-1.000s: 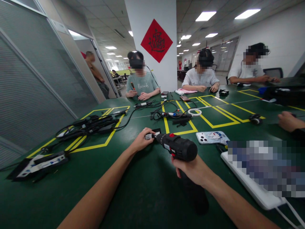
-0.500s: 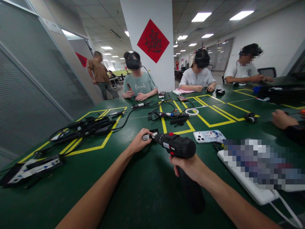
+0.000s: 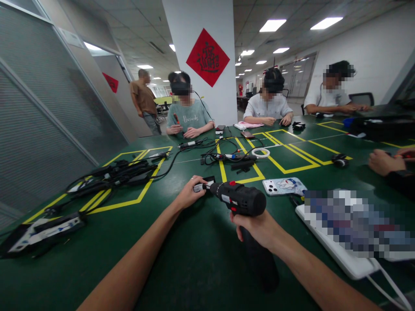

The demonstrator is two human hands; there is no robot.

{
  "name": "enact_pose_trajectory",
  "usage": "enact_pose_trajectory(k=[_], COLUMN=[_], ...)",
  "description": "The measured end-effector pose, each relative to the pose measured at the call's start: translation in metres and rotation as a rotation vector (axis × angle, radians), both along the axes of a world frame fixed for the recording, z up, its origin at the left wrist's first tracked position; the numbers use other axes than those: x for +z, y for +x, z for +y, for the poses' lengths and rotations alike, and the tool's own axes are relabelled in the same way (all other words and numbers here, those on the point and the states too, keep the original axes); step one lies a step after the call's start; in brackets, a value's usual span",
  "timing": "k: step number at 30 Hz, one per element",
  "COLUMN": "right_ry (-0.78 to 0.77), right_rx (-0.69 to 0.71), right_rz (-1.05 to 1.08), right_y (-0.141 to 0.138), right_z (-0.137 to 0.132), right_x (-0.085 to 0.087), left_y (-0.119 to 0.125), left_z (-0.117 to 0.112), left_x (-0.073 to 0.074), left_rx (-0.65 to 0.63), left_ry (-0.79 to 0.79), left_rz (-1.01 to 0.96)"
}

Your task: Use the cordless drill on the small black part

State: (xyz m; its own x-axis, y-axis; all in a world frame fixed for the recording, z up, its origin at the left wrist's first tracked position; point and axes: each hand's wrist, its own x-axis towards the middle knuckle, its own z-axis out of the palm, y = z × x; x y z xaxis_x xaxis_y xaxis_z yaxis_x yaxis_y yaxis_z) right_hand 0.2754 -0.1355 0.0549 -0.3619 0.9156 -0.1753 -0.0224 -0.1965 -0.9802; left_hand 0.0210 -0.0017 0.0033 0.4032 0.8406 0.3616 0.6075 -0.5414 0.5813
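Observation:
My right hand (image 3: 251,222) is wrapped round the handle of a black and red cordless drill (image 3: 238,198), which points left and away. The drill's chuck end meets a small black and white part (image 3: 200,187) on the table. My left hand (image 3: 189,192) is closed on that part with thumb and fingers, a ring on one finger. The drill's tip is hidden against the part, so I cannot tell how far it reaches in.
Black cables (image 3: 119,172) lie tangled at the left, and more wires (image 3: 227,155) lie ahead. A phone (image 3: 283,185) and a white power bank (image 3: 337,248) lie at the right. Several people sit round the green table (image 3: 194,259); another's hand (image 3: 385,162) is at the right edge.
My hands and the drill stay almost in place. In the background, the standing person in brown has shifted to the right.

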Motion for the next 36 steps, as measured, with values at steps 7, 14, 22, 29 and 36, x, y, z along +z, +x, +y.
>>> enact_pose_trajectory(k=[7,14,22,29,36], right_ry=[0.001,0.005,-0.021,-0.010,0.001], right_rx=[0.005,0.009,-0.002,-0.005,0.007], right_rz=[-0.025,-0.024,-0.019,-0.016,-0.034], right_y=[0.0009,0.0021,0.0014,0.0020,0.0025], right_z=[-0.0023,-0.0010,-0.0012,-0.0005,-0.0025], right_x=[0.0041,-0.0024,0.0015,-0.0043,0.0018], left_y=[-0.0005,-0.0015,-0.0024,-0.0024,-0.0025], left_z=[0.0008,0.0017,0.0024,0.0029,0.0026], left_x=[-0.0004,-0.0019,-0.0029,-0.0037,-0.0038], left_rx=[-0.008,-0.006,0.003,-0.007,0.003], left_ry=[-0.001,0.000,0.000,0.014,0.010], left_rz=[-0.010,-0.008,0.000,-0.007,0.002])
